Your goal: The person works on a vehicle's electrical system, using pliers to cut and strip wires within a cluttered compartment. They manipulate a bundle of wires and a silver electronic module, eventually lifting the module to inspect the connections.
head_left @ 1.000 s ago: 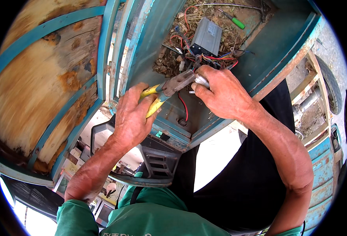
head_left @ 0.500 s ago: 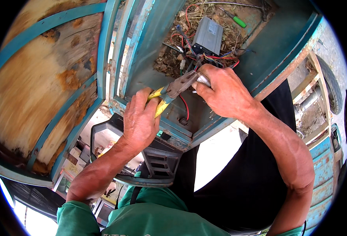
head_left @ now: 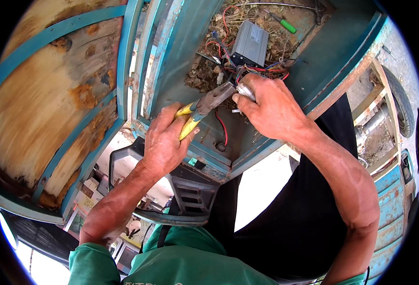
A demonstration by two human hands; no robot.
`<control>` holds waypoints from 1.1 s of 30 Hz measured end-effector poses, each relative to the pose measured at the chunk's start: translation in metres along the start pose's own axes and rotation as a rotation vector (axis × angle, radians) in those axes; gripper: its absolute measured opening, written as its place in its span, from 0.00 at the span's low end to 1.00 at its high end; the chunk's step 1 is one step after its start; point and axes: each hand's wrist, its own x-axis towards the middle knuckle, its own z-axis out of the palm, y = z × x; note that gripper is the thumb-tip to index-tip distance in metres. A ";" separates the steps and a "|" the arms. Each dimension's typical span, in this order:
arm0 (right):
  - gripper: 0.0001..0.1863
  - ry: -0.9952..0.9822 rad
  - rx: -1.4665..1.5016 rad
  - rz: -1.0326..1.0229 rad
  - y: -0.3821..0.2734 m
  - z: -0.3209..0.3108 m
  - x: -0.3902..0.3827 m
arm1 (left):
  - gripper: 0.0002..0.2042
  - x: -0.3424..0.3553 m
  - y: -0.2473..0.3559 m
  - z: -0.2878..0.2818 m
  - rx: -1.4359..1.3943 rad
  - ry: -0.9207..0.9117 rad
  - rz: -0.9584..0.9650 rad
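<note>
My left hand (head_left: 164, 142) is closed round the yellow handles of a pair of pliers (head_left: 214, 100), whose worn metal jaws point up and to the right. The jaw tips lie close to my right hand (head_left: 273, 104), which pinches a white plastic connector (head_left: 245, 91) between thumb and fingers. Wires run from that spot toward a silver finned controller box (head_left: 250, 43) just beyond. Whether the jaws touch a wire cannot be made out. Below the pliers a red wire (head_left: 224, 129) goes down into a hole in the metal compartment.
Dry leaves and loose wires lie round the box. A green-handled screwdriver (head_left: 285, 24) rests at the back. The teal compartment's rusty metal rim (head_left: 345, 92) edges the right side. An open lid with a stained wooden panel (head_left: 52, 109) stands left; a black plastic frame (head_left: 190, 194) hangs below.
The pliers have drawn back slightly down and left, so their jaws sit farther from my right hand. My right hand still pinches the white connector, nearly in place.
</note>
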 end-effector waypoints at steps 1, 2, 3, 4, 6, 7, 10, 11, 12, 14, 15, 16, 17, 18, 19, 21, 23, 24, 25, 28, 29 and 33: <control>0.14 -0.014 -0.001 0.025 -0.003 -0.003 -0.001 | 0.18 0.001 -0.001 -0.001 0.031 -0.006 0.018; 0.14 -0.027 -0.003 0.050 -0.005 -0.005 -0.001 | 0.18 0.002 -0.001 -0.001 0.061 -0.009 0.038; 0.14 -0.019 -0.013 0.031 -0.004 -0.004 -0.001 | 0.18 0.003 -0.001 -0.001 0.070 -0.007 0.037; 0.14 -0.012 -0.022 0.014 -0.003 -0.002 -0.001 | 0.18 0.003 0.000 -0.001 0.080 -0.004 0.037; 0.14 0.001 -0.040 -0.011 -0.001 0.001 -0.001 | 0.18 0.004 0.001 0.000 0.098 0.002 0.034; 0.14 0.009 -0.049 -0.018 0.000 0.001 -0.001 | 0.17 0.003 0.001 0.001 0.107 0.007 0.033; 0.14 -0.003 -0.100 -0.010 -0.001 0.002 -0.001 | 0.15 0.002 -0.003 0.004 0.113 0.014 0.049; 0.14 -0.012 -0.121 -0.004 -0.002 0.001 -0.001 | 0.14 0.002 -0.004 0.005 0.112 0.016 0.057; 0.14 -0.008 -0.134 -0.014 -0.001 0.003 -0.001 | 0.14 0.001 -0.005 0.005 0.113 0.008 0.045; 0.15 0.001 -0.159 -0.035 0.003 0.007 0.000 | 0.12 0.000 -0.005 0.005 0.115 -0.007 0.022; 0.15 0.001 -0.157 -0.039 0.004 0.007 0.000 | 0.11 0.000 -0.005 0.004 0.070 -0.029 0.003; 0.15 0.000 -0.155 -0.043 0.004 0.006 0.000 | 0.11 0.000 -0.004 0.002 0.025 -0.051 -0.017; 0.15 0.001 -0.153 -0.049 0.004 0.006 0.001 | 0.10 0.000 -0.004 -0.001 -0.019 -0.071 -0.037; 0.14 -0.011 -0.129 -0.055 0.005 0.006 0.001 | 0.10 0.001 -0.005 -0.002 -0.055 -0.072 -0.033; 0.14 -0.023 -0.105 -0.062 0.005 0.006 0.001 | 0.09 0.001 -0.005 -0.002 -0.091 -0.074 -0.030; 0.14 -0.038 -0.067 -0.064 0.004 0.004 0.001 | 0.09 0.003 -0.006 -0.004 -0.174 -0.126 -0.029; 0.13 -0.047 -0.041 -0.054 0.002 0.002 0.000 | 0.10 0.006 -0.010 -0.006 -0.269 -0.226 -0.033; 0.13 -0.048 -0.029 -0.053 0.001 0.001 0.000 | 0.11 0.006 -0.012 -0.005 -0.330 -0.264 -0.081; 0.12 -0.050 -0.016 -0.052 0.000 0.000 0.000 | 0.12 0.004 -0.014 -0.001 -0.391 -0.301 -0.129; 0.12 -0.034 0.006 -0.061 -0.001 -0.001 0.000 | 0.12 0.003 -0.012 0.000 -0.580 -0.371 -0.251; 0.12 -0.025 0.010 -0.065 0.000 0.000 0.000 | 0.13 0.002 -0.010 0.001 -0.646 -0.389 -0.288; 0.11 -0.001 -0.011 -0.084 0.001 0.000 0.001 | 0.12 0.006 -0.001 -0.004 -0.919 -0.531 -0.469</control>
